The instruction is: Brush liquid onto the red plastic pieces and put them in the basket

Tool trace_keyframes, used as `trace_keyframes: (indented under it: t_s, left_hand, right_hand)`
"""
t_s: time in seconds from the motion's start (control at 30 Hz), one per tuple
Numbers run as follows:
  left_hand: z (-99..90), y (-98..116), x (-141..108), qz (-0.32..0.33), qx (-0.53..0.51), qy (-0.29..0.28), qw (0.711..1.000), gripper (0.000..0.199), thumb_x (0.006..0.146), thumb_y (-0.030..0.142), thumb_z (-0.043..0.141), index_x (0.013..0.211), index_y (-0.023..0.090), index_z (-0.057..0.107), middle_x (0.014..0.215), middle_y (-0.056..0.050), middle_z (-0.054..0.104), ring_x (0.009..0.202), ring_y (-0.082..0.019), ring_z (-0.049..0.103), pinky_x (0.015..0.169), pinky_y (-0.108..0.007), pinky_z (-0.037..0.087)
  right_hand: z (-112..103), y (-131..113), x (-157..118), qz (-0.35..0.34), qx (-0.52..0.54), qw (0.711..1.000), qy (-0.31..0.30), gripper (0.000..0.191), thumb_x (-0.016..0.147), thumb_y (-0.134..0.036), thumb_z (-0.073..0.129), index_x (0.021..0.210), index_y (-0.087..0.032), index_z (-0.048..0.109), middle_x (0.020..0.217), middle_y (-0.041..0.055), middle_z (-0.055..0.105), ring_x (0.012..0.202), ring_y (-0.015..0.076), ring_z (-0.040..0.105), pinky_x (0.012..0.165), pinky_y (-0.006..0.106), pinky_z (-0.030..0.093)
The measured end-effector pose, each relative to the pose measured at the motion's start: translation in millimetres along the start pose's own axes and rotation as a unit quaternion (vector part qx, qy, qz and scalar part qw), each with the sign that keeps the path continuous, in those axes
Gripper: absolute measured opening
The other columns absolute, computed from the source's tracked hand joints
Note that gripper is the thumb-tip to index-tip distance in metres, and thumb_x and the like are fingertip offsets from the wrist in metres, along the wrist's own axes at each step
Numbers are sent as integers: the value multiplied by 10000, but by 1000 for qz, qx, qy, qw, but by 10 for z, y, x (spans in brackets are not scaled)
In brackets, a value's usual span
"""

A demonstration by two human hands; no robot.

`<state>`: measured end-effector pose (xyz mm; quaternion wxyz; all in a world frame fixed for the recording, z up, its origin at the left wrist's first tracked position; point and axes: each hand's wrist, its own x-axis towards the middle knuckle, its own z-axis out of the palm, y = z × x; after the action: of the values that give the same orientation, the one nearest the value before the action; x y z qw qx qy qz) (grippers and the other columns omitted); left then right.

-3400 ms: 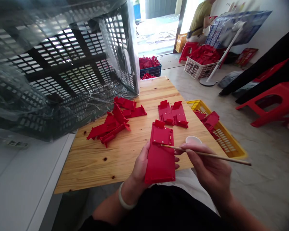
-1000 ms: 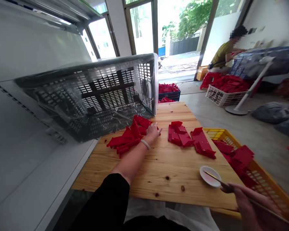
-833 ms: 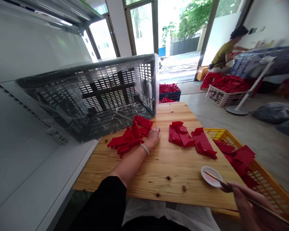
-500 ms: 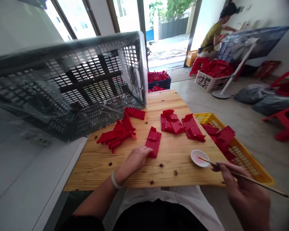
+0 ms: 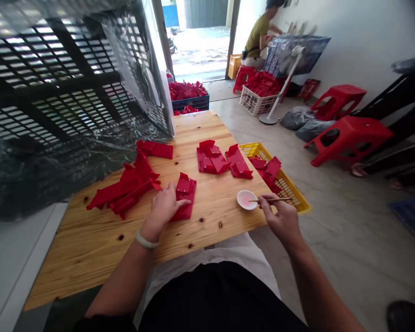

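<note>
Far L: big black mesh crate (image 5: 55, 92) wrapped in clear plastic film, leaning over the L side of my wooden counter (image 5: 90, 249). Next, a heap of red plastic parts (image 5: 124, 186) on the counter, w/ 1 separate red part (image 5: 154, 149) just above it. My L hand (image 5: 164, 210), white bangle (image 5: 145, 240) on wrist, rests palm down just R of the heap, fingers (image 5: 178, 202) loosely spread, not gripping, their tips on a flat red plastic panel (image 5: 186, 196). Beyond that, a cluster of red panels (image 5: 210, 159) & a single red panel (image 5: 239, 162) lie close together. Then a small white dish (image 5: 246, 200) holding pale pink liquid, right beside my R hand (image 5: 280, 219). R fingers (image 5: 264, 201) pinch a thin wooden stick (image 5: 271, 200), tip held over the dish. Past the counter's R edge, a yellow basket (image 5: 285, 184) holds more red parts. Farther back: blue crate (image 5: 190, 104) full of red parts, white basket (image 5: 256, 105) heaped w/ the same, co-worker (image 5: 259, 39) seated by the far wall, & red stools (image 5: 349, 140) on the R.
</note>
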<state>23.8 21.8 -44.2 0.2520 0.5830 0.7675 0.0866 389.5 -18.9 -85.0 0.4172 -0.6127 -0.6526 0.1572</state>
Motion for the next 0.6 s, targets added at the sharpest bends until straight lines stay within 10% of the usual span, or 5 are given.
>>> trace_keyframes:
  t_s: [0.33, 0.6]
  left_hand:
    - [71, 14, -152, 2, -330, -62, 942, 500, 884, 353, 648, 1330, 144, 565, 1306, -176, 765, 1066, -293, 785, 887, -387, 629]
    - [85, 173, -510, -78, -667, -149, 726, 649, 897, 152, 685, 1526, 129, 526, 1182, -155, 824, 879, -227, 813, 752, -294, 659]
  right_hand:
    - [-64, 25, -8, 31, 14, 999, -34, 415, 1007, -593, 589, 994, -206, 738, 852, 109, 822, 726, 271, 796, 678, 368, 601]
    - [-53, -16, 42, 61, 38, 996, -45, 547, 988, -734, 584, 955, -206, 724, 767, 101, 800, 652, 262, 775, 652, 360, 604]
